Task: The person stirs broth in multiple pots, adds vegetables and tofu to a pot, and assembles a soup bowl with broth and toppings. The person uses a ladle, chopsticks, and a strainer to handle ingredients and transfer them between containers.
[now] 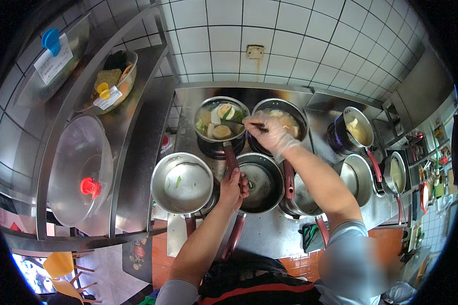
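Observation:
My bare left hand is closed around the dark red handle of a saucepan on the back left burner. In that pan lie pale round slices, green leaves and other food in broth. My right hand, in a clear plastic glove, holds a thin dark utensil, probably chopsticks, whose tips are among the food near a green leaf. Behind the right hand, a second saucepan holds food in light brown broth. Nearer me stand a steel saucepan with bits of green and a dark-lined saucepan.
Several more saucepans stand at the right, one with a pale lump in yellowish liquid. A metal shelf at the left bears plastic bowls, one with food. A dark green cloth lies at the counter's front edge.

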Demonstrator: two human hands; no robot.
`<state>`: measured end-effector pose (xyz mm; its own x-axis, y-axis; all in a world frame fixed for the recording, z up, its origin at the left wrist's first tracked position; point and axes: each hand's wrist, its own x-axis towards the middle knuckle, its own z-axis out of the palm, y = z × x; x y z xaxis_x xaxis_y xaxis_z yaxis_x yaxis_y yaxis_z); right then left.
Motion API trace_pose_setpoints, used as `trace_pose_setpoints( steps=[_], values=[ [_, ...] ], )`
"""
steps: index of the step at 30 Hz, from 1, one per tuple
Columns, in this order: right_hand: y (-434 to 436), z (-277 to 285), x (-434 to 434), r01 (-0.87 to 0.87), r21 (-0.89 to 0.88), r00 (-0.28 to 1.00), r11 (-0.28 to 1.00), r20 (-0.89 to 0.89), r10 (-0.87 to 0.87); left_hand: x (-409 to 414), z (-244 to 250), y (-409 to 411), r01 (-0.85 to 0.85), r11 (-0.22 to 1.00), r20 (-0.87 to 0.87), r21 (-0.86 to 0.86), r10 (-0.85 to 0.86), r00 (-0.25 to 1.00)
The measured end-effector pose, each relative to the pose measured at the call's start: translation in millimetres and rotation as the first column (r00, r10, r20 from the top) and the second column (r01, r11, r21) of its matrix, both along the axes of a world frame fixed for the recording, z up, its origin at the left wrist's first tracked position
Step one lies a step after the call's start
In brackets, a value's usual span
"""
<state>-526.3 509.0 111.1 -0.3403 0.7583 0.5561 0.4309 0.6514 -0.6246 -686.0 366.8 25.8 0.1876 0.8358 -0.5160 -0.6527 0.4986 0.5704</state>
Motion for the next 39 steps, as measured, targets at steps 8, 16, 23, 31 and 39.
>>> trace_pose_setpoints(
  steps=[8, 16, 23, 31, 39],
  values=[
    [-20.0, 34.8, -0.2, 0.157, 0.051, 0.981, 0.986, -0.122, -0.150, 4.2, -0.3, 0.1, -0.012, 1.000, -0.025, -0.002, 0.012, 1.000],
    [-34.0, 60.5, -7.7, 0.173, -0.079, 0.970, 0.982, -0.159, -0.183, 1.2, 3.5, 0.6, -0.019, 0.999, -0.069, -0.031, 0.016, 0.998],
    [-26.4, 58.9, -7.3, 0.220, 0.107, 0.975, 0.970, -0.018, -0.219, -1.7, 1.6, -0.2, -0.001, 1.000, -0.099, -0.026, -0.001, 0.995],
    [-16.3, 50.2, -0.2, 0.214, -0.180, 0.972, 0.960, -0.054, -0.227, -5.3, -0.3, -8.0, 0.065, 0.998, -0.105, -0.003, -0.065, 0.992],
    [-9.8, 38.6, -4.6, 0.139, -0.212, 0.989, 0.967, -0.024, -0.147, -4.0, 3.7, -21.9, 0.091, 0.996, -0.162, 0.024, -0.086, 0.983]
  ],
)
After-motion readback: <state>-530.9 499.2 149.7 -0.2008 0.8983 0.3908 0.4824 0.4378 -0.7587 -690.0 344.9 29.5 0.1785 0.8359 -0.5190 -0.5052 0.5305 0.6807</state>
